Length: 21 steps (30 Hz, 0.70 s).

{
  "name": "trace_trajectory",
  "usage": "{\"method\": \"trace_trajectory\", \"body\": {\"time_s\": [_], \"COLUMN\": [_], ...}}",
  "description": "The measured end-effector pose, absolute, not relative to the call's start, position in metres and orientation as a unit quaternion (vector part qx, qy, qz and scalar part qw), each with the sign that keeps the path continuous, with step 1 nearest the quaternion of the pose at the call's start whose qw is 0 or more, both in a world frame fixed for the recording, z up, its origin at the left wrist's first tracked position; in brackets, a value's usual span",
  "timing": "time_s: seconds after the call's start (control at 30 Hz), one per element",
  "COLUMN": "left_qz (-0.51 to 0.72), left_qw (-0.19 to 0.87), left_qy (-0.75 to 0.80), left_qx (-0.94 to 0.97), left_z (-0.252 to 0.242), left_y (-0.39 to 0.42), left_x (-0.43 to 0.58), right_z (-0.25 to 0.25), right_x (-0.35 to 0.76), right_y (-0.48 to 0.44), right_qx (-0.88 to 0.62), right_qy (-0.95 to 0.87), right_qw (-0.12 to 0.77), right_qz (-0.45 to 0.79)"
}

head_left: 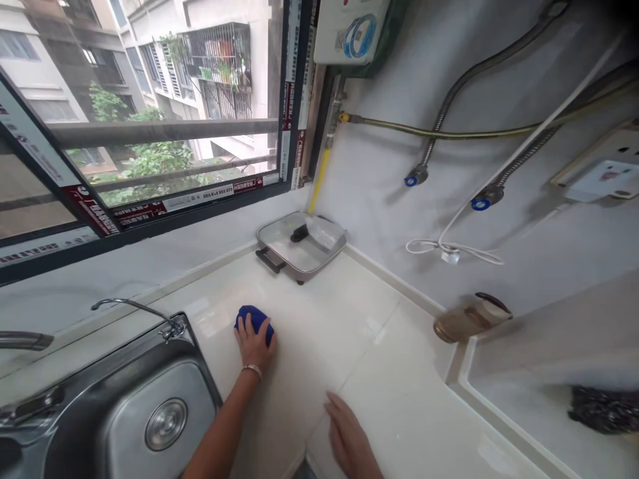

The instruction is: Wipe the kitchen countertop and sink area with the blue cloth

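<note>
My left hand (253,342) presses a bunched blue cloth (255,317) onto the white countertop (319,326), its fingers bent over the cloth. A light band circles that wrist. The cloth lies between the sink and the corner, partly covered by my fingers. Lower down and to the right, my right hand (347,432) is over the front part of the counter with its fingers stretched out and nothing in them. Whether it touches the surface I cannot tell.
A steel sink (200,372) with a thin tap (132,303) is at the left. In the back corner sits a lidded electric pan (284,249). A brown jug (472,318) stands at the right wall, below hanging hoses (439,120) and a white cable (464,247).
</note>
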<state>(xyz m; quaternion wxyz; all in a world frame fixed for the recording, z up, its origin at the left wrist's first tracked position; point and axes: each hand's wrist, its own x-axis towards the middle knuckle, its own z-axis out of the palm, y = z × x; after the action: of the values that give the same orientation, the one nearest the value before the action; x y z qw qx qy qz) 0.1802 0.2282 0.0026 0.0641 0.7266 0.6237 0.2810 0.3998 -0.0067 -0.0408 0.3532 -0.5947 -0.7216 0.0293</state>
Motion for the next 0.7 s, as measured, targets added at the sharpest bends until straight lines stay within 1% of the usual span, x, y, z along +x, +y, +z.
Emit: {"method": "trace_trajectory", "body": {"time_s": [0.17,0.23,0.37,0.5,0.6,0.7], "left_qz": [0.255,0.246,0.226,0.204,0.212,0.231], "left_qw": [0.041,0.031,0.026,0.029,0.010,-0.017], "left_qy": [0.600,0.609,0.658,0.716,0.761,0.790], "left_qx": [0.757,0.754,0.718,0.667,0.613,0.567], "left_z": [0.002,0.002,0.005,0.012,0.014,0.013], "left_y": [0.260,0.280,0.324,0.359,0.376,0.390], "left_x": [0.157,0.141,0.110,0.081,0.061,0.048], "right_z": [-0.048,-0.049,-0.050,-0.048,-0.044,-0.039], "right_x": [0.404,0.404,0.407,0.408,0.408,0.407], "right_y": [-0.025,-0.025,-0.023,-0.022,-0.023,-0.022], "right_qx": [-0.595,-0.592,-0.582,-0.590,-0.601,-0.608], "right_qy": [-0.744,-0.748,-0.752,-0.750,-0.743,-0.747], "right_qw": [0.303,0.300,0.310,0.300,0.294,0.268], "right_qz": [0.021,0.013,0.006,0.017,0.021,0.018]}}
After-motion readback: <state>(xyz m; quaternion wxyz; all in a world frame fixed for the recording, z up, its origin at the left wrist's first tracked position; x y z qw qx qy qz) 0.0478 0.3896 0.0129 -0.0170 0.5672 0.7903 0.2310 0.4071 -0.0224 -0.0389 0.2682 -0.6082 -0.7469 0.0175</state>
